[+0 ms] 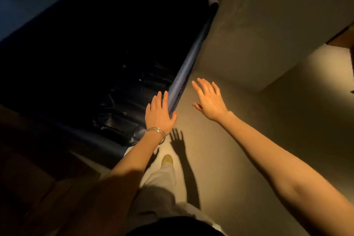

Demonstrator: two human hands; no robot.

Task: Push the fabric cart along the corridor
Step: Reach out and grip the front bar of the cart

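A large dark blue fabric cart (188,63) fills the left and middle of the head view, its inside almost black with crumpled dark plastic at the bottom. My left hand (159,115), with bangles on the wrist, lies flat with fingers together over the cart's near right corner, thumb beside the rim. My right hand (209,98) hovers open in the air to the right of the rim, fingers spread, touching nothing.
A pale wall (268,25) rises close along the cart's right side. The beige corridor floor (220,159) stretches below and to the right. My leg in light trousers and a shoe (167,160) stand just behind the cart. A dark wooden surface (28,168) lies at lower left.
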